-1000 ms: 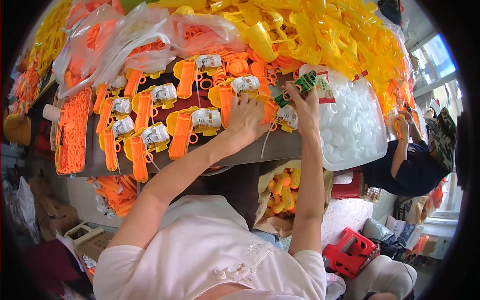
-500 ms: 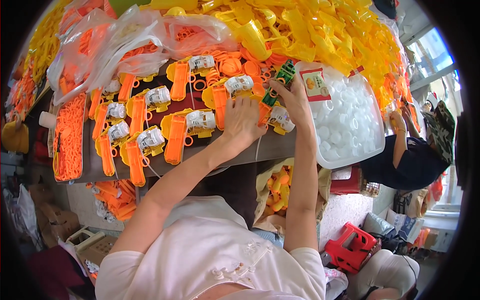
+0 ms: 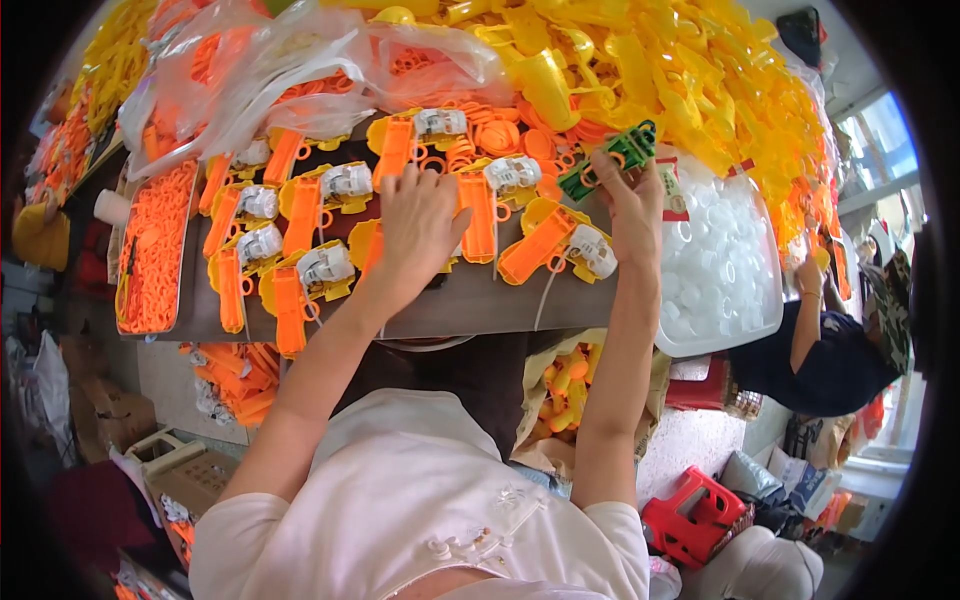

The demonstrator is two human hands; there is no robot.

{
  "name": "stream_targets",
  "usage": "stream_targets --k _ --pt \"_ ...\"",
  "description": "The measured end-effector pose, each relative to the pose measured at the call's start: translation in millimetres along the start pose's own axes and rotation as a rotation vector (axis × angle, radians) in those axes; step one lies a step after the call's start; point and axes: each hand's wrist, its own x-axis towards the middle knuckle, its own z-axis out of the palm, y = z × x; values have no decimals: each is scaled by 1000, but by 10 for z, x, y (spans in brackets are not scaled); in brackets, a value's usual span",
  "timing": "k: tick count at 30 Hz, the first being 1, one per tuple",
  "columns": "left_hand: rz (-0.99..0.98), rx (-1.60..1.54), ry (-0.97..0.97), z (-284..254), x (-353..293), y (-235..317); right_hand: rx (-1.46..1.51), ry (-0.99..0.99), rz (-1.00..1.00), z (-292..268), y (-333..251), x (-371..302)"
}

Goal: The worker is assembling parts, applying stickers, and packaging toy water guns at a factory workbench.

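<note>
My right hand [image 3: 632, 210] grips a long green piece with paler marks [image 3: 608, 165], thumb and fingers closed round its lower side. It is held just above the table's right part, and its exact kind I cannot make out. My left hand [image 3: 415, 225] reaches palm down over the rows of toy assemblies, fingers stretched forward and thumb apart. It covers part of a yellow and orange assembly [image 3: 366, 245]. Below the green piece lies another assembly [image 3: 540, 240], with an orange bar, a yellow shell and a whitish clear part [image 3: 592, 250].
An orange-filled tray [image 3: 155, 260] stands at the left. To the right is a white tub [image 3: 776, 315] of translucent caps. Yellow parts [image 3: 640, 70] and plastic bags [image 3: 240, 80] are heaped behind. A paper sack [image 3: 540, 440] sits below the table edge; another person [image 3: 820, 345] works at far right.
My right hand has lifted the green piece up and away from the rightmost assembly. My left hand has moved left from beside it to over the middle row. The view has shifted slightly.
</note>
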Motion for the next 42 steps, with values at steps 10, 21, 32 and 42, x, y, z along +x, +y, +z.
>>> stream_targets --k 10,21,32,42 --pt "-27 -2 -84 492 277 -18 -181 -187 82 476 471 615" --pt "-201 5 -225 410 399 186 -185 -286 64 601 539 775" --pt "-202 -46 -201 414 400 243 -250 -377 58 625 571 902" --pt "-315 -63 -51 6 377 -569 -38 -317 21 1032 257 849"
